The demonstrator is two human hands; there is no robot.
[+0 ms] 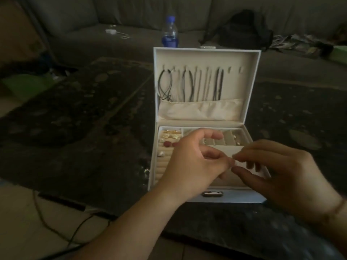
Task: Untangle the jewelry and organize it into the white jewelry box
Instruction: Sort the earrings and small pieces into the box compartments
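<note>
The white jewelry box (252, 198) stands open on a dark patterned rug. Several necklaces (187, 85) hang from hooks in its lid above a cream pocket. Gold earrings (171, 135) and red studs (167, 143) lie in the tray's left compartments. My left hand (193, 166) and my right hand (285, 169) meet above the tray's front. Their fingertips pinch together at one spot around something very small that I cannot make out. A small jewelry piece (146, 172) lies on the rug by the box's left wall.
A blue-capped water bottle (170, 32) stands behind the box. A grey sofa runs along the back with a black bag (244, 29) and a white item (110, 31) on it. Cables (75, 233) cross the tiled floor at the lower left.
</note>
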